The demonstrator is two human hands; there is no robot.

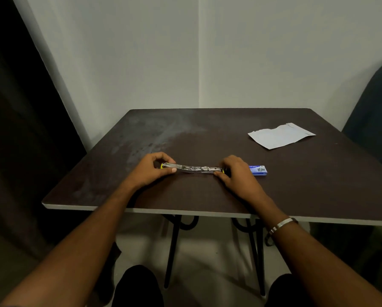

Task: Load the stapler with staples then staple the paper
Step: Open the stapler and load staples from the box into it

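Observation:
A metal stapler (194, 169) with yellow ends lies swung fully open and flat on the dark table (207, 196), its silver inside facing up. My left hand (151, 170) pinches its left end between thumb and fingers. My right hand (235, 172) grips its right end. A small blue box of staples (259, 170) lies just right of my right hand, touching the table. A white sheet of paper (280, 136) with a torn, folded edge rests at the back right, apart from both hands.
The table's front edge (185, 211) runs just under my forearms. A dark curtain (19, 129) hangs on the left and a dark chair (376, 120) stands at the far right. A white wall is behind the table. My knees show below.

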